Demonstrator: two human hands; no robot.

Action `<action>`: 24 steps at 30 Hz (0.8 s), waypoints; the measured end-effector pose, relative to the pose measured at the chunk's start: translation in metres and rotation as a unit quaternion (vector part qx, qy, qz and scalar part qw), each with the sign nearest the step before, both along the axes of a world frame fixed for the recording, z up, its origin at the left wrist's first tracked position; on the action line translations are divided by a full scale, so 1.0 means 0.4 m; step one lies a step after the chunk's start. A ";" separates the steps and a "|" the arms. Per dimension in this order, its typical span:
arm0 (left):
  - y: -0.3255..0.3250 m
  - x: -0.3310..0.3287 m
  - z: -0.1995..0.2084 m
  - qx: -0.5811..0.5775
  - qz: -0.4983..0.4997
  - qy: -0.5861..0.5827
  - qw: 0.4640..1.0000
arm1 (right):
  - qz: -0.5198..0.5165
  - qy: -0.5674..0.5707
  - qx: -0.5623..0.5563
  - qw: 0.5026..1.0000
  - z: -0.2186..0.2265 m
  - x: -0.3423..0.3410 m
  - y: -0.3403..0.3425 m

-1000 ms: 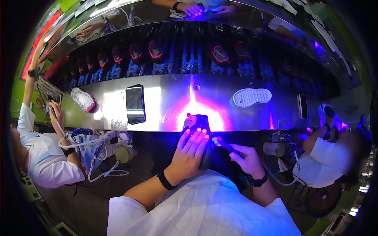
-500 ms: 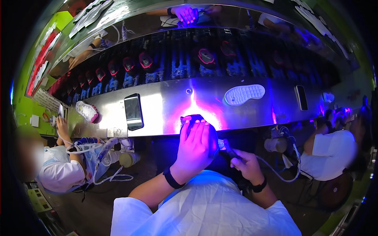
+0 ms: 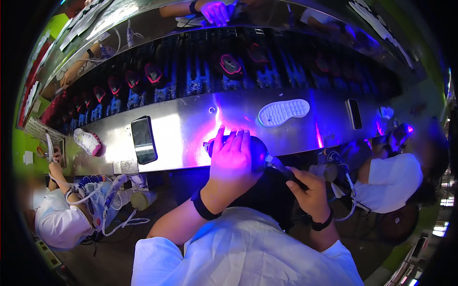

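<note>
My left hand (image 3: 231, 159) lies over a dark shoe upper (image 3: 258, 148), its fingers wrapped across the top and holding it at the near edge of the metal table. Pink and violet light falls on the hand and the shoe. Closed round the dark handle of a brush (image 3: 282, 168), my right hand (image 3: 309, 190) is to the right of the shoe. The brush's pale tip meets the shoe's right end. Most of the shoe's left side is hidden beneath my left hand.
Beyond the metal table (image 3: 179, 112) runs a dark rack line (image 3: 195, 78) carrying several red-edged shoes. On the table are a white sole (image 3: 285, 113), a phone (image 3: 144, 139), another phone (image 3: 353, 114) and a white-and-pink sole (image 3: 88, 141). Co-workers sit at left (image 3: 64, 217) and right (image 3: 389, 183).
The view has shifted, so the table's things appear farther left. The shoe has turned a little under my left hand. My right hand and the brush have moved up relative to my body.
</note>
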State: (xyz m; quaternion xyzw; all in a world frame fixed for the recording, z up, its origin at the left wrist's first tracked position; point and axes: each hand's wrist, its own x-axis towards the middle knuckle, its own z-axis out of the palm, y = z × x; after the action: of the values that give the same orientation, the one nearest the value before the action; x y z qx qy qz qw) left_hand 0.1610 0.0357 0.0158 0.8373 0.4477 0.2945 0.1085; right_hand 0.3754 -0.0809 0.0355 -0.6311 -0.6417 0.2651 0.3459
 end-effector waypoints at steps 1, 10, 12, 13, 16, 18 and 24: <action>0.015 -0.012 0.000 -0.008 -0.019 -0.013 1.000 | 0.004 -0.005 -0.002 1.000 0.003 -0.005 0.017; 0.116 -0.146 -0.013 -0.113 -0.062 -0.024 0.991 | 0.035 -0.060 0.022 0.997 -0.020 -0.090 0.154; 0.130 -0.182 -0.016 -0.120 -0.086 -0.003 0.989 | 0.031 -0.055 0.019 0.998 -0.042 -0.111 0.175; 0.134 -0.198 -0.019 -0.122 -0.081 -0.004 0.989 | 0.023 -0.032 0.044 0.998 -0.071 -0.112 0.182; 0.147 -0.241 -0.028 -0.181 -0.090 0.146 0.969 | -0.023 0.125 -0.024 0.992 -0.133 -0.116 0.171; 0.146 -0.271 -0.050 -0.163 -0.102 0.118 0.974 | -0.055 0.261 -0.112 0.957 -0.147 -0.121 0.164; 0.075 -0.271 -0.004 -0.256 -0.157 -0.010 0.954 | 0.030 0.206 -0.102 0.973 -0.027 -0.056 0.193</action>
State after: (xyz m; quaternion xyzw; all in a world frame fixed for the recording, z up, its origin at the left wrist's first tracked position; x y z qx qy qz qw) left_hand 0.0528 0.0657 0.0141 0.8383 0.3697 0.1572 0.3687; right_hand 0.3532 -0.0038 0.0247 -0.5753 -0.5452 0.4637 0.3960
